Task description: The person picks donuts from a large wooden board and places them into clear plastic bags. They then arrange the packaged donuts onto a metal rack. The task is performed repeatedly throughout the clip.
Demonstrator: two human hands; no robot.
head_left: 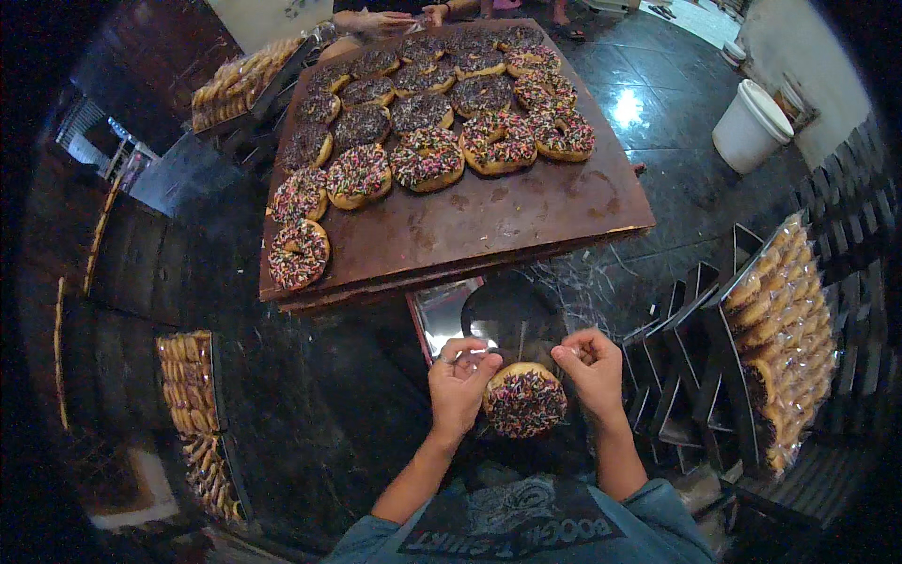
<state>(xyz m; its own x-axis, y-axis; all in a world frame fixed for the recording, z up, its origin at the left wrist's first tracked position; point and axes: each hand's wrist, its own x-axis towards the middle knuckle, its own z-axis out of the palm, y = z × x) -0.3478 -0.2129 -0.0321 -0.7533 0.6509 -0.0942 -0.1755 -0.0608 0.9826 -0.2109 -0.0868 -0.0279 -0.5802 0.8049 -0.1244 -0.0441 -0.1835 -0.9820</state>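
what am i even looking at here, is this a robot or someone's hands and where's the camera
No robot: these are a person's bare hands. The one picture comes from a wide fisheye camera worn on their head, looking down, so straight edges curve near the rim.

The left hand and right hand pinch what looks like clear plastic, with a sprinkled donut between them.

Ahead, a brown board bears rows of donuts, the nearer ones covered in colored sprinkles. Packed donuts sit in trays at the right. Another person's hands show beyond the board.
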